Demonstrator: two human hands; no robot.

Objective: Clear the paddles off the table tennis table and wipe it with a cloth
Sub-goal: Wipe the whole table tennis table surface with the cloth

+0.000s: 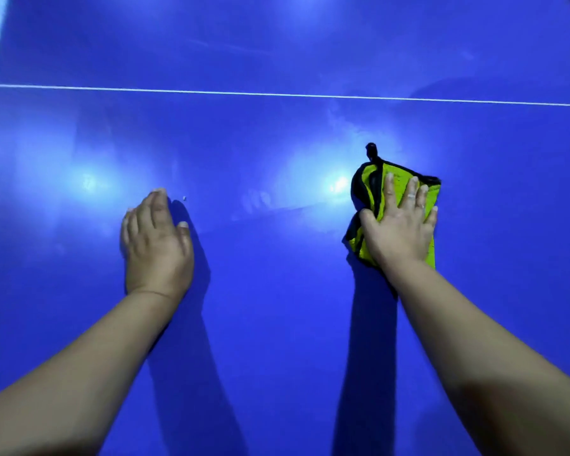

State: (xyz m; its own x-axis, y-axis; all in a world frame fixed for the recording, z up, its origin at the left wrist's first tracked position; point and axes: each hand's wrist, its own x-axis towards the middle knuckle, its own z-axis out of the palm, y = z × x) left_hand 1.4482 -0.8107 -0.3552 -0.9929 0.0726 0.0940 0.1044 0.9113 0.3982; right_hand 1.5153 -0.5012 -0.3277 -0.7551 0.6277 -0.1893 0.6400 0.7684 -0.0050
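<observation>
A single wide-angle camera, worn on the person's head, gives the only view. It faces forward and steeply down onto the blue desk from close above, so the surface fills nearly the whole frame. Both forearms enter from the bottom corners and reach away from the lens, with the left hand and right hand at mid-frame. The desk's white line crosses the upper part.

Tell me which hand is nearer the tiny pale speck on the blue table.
Left. The left hand lies just left of the speck; the right hand presses the yellow-green cloth far to its right.
</observation>
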